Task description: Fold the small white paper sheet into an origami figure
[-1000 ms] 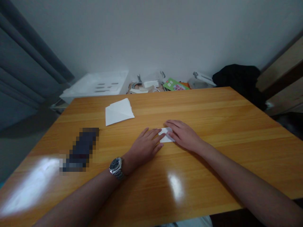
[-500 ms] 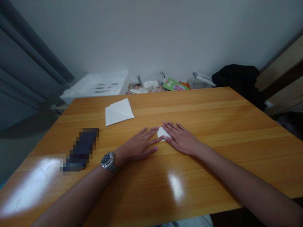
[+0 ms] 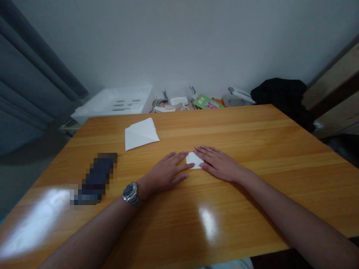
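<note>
A small white piece of paper (image 3: 194, 160) lies flat on the wooden table (image 3: 224, 130), between my two hands. My left hand (image 3: 168, 172), with a metal watch (image 3: 131, 192) on the wrist, is open, its fingers spread and a fingertip resting on the paper's lower left part. Flat and open, my right hand (image 3: 220, 163) touches the paper's right side with its fingertips and covers part of that edge. A stack of white paper sheets (image 3: 141, 134) rests farther back on the left.
A dark blurred-out object (image 3: 98, 177) lies at the table's left. Behind the far edge stand a white tray (image 3: 112, 101), a green booklet (image 3: 207, 101) and a clear container (image 3: 238, 97) by the wall. Black cloth (image 3: 280, 97) is at the back right.
My right hand has slid slightly to the right, and more of the small paper shows. My left hand has barely moved and still touches the paper.
</note>
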The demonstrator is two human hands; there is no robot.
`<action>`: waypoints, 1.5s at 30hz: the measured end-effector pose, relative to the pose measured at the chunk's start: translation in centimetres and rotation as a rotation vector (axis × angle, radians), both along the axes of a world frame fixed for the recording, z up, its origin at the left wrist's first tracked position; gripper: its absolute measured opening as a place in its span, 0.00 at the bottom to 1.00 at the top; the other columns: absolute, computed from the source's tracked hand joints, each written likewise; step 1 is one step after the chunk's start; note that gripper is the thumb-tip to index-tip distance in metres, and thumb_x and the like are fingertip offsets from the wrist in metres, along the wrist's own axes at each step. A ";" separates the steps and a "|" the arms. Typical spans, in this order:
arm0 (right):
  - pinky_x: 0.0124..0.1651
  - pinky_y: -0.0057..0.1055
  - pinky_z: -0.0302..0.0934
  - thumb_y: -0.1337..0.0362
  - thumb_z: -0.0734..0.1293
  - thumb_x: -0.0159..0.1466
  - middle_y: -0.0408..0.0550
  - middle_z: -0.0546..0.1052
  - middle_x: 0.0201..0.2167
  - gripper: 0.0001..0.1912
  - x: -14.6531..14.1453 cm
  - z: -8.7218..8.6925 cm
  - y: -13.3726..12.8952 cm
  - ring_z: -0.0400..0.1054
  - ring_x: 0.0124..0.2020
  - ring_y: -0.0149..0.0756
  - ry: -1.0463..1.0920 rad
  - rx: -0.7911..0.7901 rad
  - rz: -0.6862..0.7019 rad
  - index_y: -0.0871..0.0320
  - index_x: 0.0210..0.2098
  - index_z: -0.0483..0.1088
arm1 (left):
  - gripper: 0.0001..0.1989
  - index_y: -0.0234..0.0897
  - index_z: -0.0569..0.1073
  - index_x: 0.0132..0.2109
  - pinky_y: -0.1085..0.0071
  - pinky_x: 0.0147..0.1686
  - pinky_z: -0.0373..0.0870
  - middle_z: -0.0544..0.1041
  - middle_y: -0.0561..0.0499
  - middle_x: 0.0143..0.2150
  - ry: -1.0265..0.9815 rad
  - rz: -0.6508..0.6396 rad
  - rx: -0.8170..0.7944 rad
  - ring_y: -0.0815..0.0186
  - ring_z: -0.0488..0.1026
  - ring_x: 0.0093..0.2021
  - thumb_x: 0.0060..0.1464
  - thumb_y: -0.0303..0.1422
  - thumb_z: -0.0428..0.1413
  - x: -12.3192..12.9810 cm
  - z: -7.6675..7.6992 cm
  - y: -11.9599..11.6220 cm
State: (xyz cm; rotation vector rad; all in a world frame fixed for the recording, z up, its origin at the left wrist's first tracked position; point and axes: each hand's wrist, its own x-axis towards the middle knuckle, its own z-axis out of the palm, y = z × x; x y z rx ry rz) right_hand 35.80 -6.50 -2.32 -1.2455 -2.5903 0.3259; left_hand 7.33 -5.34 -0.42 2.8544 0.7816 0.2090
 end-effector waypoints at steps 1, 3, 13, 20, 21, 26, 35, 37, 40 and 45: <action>0.73 0.50 0.47 0.51 0.55 0.75 0.54 0.57 0.72 0.31 0.1 0.0 0.1 0.50 0.73 0.44 0.001 0.001 0.012 0.55 0.73 0.53 | 0.23 0.47 0.66 0.67 0.49 0.69 0.54 0.57 0.41 0.73 -0.012 0.008 0.001 0.54 0.56 0.72 0.70 0.44 0.46 0.0 0.0 0.0; 0.73 0.52 0.48 0.52 0.57 0.74 0.54 0.58 0.72 0.30 0.2 0.0 0.3 0.51 0.73 0.46 0.009 0.005 0.024 0.54 0.72 0.55 | 0.22 0.45 0.70 0.65 0.49 0.69 0.55 0.58 0.40 0.73 -0.047 0.022 0.006 0.53 0.57 0.72 0.70 0.44 0.47 0.2 0.0 -0.1; 0.68 0.55 0.57 0.55 0.65 0.71 0.55 0.69 0.65 0.20 -0.1 1.4 0.0 0.61 0.67 0.51 0.160 0.069 0.081 0.52 0.60 0.73 | 0.24 0.38 0.68 0.66 0.52 0.63 0.62 0.70 0.40 0.65 -0.089 0.238 0.115 0.52 0.66 0.63 0.70 0.43 0.47 0.2 -0.2 0.1; 0.68 0.51 0.58 0.58 0.65 0.71 0.54 0.71 0.64 0.16 -0.8 1.4 -0.4 0.62 0.67 0.47 0.227 0.066 0.129 0.53 0.55 0.76 | 0.31 0.37 0.68 0.65 0.51 0.65 0.59 0.66 0.39 0.68 -0.095 0.203 0.068 0.50 0.64 0.66 0.64 0.52 0.51 0.0 -0.3 0.2; 0.68 0.50 0.58 0.58 0.65 0.71 0.55 0.71 0.64 0.17 -1.0 1.4 -0.4 0.63 0.66 0.46 0.227 0.056 0.127 0.54 0.56 0.75 | 0.32 0.37 0.68 0.65 0.51 0.66 0.58 0.65 0.39 0.69 -0.095 0.195 0.059 0.50 0.63 0.67 0.63 0.53 0.52 -0.1 -0.2 0.2; 0.67 0.47 0.61 0.60 0.66 0.70 0.54 0.74 0.61 0.17 -1.1 0.8 -0.3 0.68 0.63 0.44 0.249 -0.013 0.122 0.53 0.57 0.74 | 0.35 0.37 0.62 0.69 0.49 0.67 0.56 0.67 0.40 0.68 -0.105 0.201 0.040 0.50 0.63 0.68 0.64 0.52 0.52 -0.1 -0.2 0.4; 0.62 0.46 0.65 0.60 0.69 0.67 0.55 0.77 0.57 0.14 -1.4 0.5 -0.3 0.71 0.59 0.45 0.296 -0.001 0.111 0.54 0.52 0.77 | 0.36 0.34 0.63 0.68 0.51 0.65 0.59 0.67 0.37 0.66 -0.118 0.203 0.052 0.48 0.65 0.64 0.62 0.54 0.52 0.4 -0.3 0.3; 0.62 0.46 0.65 0.60 0.70 0.67 0.55 0.77 0.57 0.14 -1.5 0.7 -0.3 0.71 0.58 0.45 0.290 0.005 0.114 0.55 0.51 0.77 | 0.36 0.33 0.63 0.68 0.51 0.65 0.59 0.67 0.36 0.66 -0.119 0.199 0.048 0.48 0.64 0.64 0.63 0.53 0.52 0.4 -0.2 0.3; 0.61 0.46 0.65 0.60 0.70 0.67 0.55 0.77 0.57 0.14 -1.6 0.8 -0.4 0.71 0.58 0.45 0.285 0.015 0.107 0.55 0.51 0.76 | 0.35 0.32 0.63 0.68 0.51 0.66 0.58 0.67 0.36 0.66 -0.122 0.195 0.049 0.49 0.63 0.64 0.64 0.51 0.52 0.4 -0.1 0.2; 0.60 0.45 0.66 0.59 0.68 0.68 0.53 0.77 0.57 0.12 -1.7 0.6 -0.4 0.72 0.57 0.44 0.262 0.047 0.092 0.54 0.49 0.76 | 0.33 0.33 0.62 0.68 0.51 0.66 0.57 0.66 0.37 0.65 -0.144 0.189 0.042 0.49 0.63 0.65 0.65 0.50 0.51 0.4 -0.3 0.1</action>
